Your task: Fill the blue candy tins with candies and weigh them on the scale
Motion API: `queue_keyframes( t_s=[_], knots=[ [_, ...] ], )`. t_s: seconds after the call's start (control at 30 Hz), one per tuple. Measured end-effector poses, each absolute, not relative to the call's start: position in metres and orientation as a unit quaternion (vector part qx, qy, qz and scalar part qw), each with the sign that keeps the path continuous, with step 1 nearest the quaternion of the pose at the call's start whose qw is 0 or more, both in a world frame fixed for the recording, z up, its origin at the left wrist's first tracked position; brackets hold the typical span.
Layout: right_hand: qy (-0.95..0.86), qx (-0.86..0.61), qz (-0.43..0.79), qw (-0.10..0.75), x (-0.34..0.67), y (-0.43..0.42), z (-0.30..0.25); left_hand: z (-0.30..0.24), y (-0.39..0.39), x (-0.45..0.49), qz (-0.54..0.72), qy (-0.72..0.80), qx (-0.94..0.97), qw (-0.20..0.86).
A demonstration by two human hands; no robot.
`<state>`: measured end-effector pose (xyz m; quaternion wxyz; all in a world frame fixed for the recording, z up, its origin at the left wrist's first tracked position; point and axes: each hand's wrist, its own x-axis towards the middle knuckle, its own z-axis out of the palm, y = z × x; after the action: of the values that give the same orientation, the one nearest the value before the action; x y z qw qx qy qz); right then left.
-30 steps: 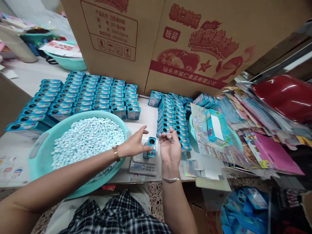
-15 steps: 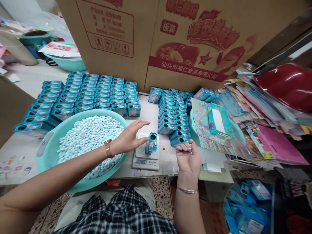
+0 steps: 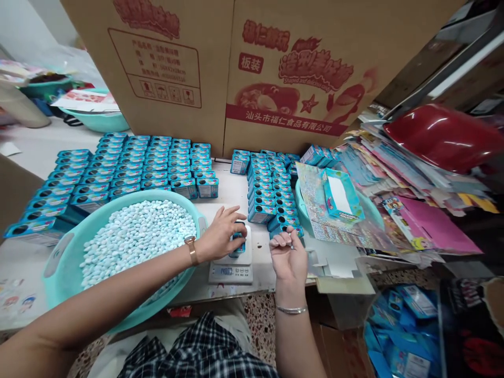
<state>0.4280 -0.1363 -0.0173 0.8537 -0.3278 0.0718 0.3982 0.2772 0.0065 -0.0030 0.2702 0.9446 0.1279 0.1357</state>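
Note:
My left hand [image 3: 220, 233] reaches over a small blue box [image 3: 238, 244], thumb and fingers closed around its sides. That box stands on a white digital scale [image 3: 244, 258] whose display is lit. To the right of the scale, my right hand [image 3: 290, 257] hovers palm up with its fingers curled in. What lies inside those fingers, if anything, I cannot make out. Under my left forearm sits a turquoise basin [image 3: 59, 273] heaped with pale blue and white candies [image 3: 137, 236].
Rows of blue boxes [image 3: 129, 168] stand behind the basin, and another block of boxes [image 3: 262, 197] stands right of the scale. Behind them rises a large cardboard carton [image 3: 212, 63]. At right are a covered basin [image 3: 370, 212], stacked printed sheets [image 3: 374, 173] and a red bowl-like object [image 3: 441, 134].
My left hand has moved onto the box on the scale and closed on it; before, it was open beside it. My right hand stays curled. The whole view has shifted slightly.

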Motion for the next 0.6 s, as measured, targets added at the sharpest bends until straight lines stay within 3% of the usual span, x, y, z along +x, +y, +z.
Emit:
queue_keyframes(
  t_s=[0.2, 0.4, 0.5, 0.6],
  knots=[
    [0.056, -0.331, 0.409, 0.848, 0.424, -0.13, -0.018, -0.008, 0.022, 0.285, 0.184, 0.174, 0.933, 0.255],
    [-0.026, -0.382, 0.423, 0.821, 0.413, -0.112, -0.01, 0.009, 0.044, 0.276, 0.258, 0.228, 0.876, 0.337],
    [-0.156, -0.49, 0.409, 0.754, 0.408, -0.104, -0.005, 0.018, 0.049, 0.26, 0.257, 0.264, 0.848, 0.381],
    [-0.34, -0.611, 0.328, 0.635, 0.405, -0.1, -0.001, 0.024, 0.047, 0.241, 0.239, 0.295, 0.831, 0.406]
  ],
)
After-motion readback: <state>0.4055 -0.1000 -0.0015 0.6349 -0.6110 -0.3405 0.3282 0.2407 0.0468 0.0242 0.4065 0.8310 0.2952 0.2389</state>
